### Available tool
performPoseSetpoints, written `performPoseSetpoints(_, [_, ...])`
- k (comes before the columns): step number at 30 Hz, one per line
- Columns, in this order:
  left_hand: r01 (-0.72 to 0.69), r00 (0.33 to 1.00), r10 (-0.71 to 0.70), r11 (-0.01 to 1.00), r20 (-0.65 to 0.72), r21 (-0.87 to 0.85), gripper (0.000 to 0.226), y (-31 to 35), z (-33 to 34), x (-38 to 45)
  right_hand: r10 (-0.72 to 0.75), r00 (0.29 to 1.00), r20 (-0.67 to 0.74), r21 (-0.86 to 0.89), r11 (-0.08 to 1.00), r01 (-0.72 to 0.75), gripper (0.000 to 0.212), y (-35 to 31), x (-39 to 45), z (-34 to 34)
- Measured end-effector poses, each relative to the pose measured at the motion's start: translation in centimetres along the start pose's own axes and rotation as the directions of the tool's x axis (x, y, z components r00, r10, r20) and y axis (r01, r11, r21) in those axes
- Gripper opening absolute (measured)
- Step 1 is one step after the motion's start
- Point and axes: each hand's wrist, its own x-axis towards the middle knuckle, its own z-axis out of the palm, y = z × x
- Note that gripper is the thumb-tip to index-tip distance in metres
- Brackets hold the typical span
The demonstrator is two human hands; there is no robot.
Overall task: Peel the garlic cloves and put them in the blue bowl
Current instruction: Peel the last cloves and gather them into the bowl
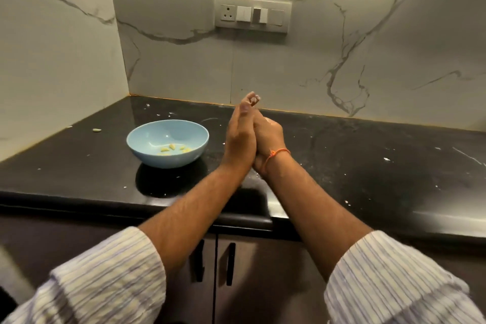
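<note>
The blue bowl (147,137) stands on the black counter left of centre, with several peeled yellowish garlic cloves (172,148) in its bottom. One more clove (96,129) lies on the counter to the far left of the bowl. My left hand (240,139) and my right hand (268,137) are pressed palm to palm just right of the bowl, held above the counter. A small pale scrap (254,98) shows at their fingertips. Whether anything lies between the palms is hidden.
White flecks of garlic skin (386,158) are scattered over the black counter (368,166). Marble walls close the back and the left side, with a switch panel (253,14) on the back wall. Cabinet doors with dark handles (230,263) are below the counter's front edge.
</note>
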Motion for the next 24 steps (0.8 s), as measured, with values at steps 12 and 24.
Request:
performPoseSetpoints(12, [0.02,0.892,-0.239,0.868,-0.383,-0.496,0.056,7.9,-14.4,-14.2,0.271,0.919,0.288,0.104,0.945,-0.311,0.013,7.7,-18.4,8.5])
performPoseSetpoints(24, [-0.012,0.272,-0.581,0.795,-0.767,-0.606,0.057,-1.3,-36.4,-31.7,0.776,0.607,0.17,-0.402,0.617,-0.676,0.021,30.2,-32.4,12.8])
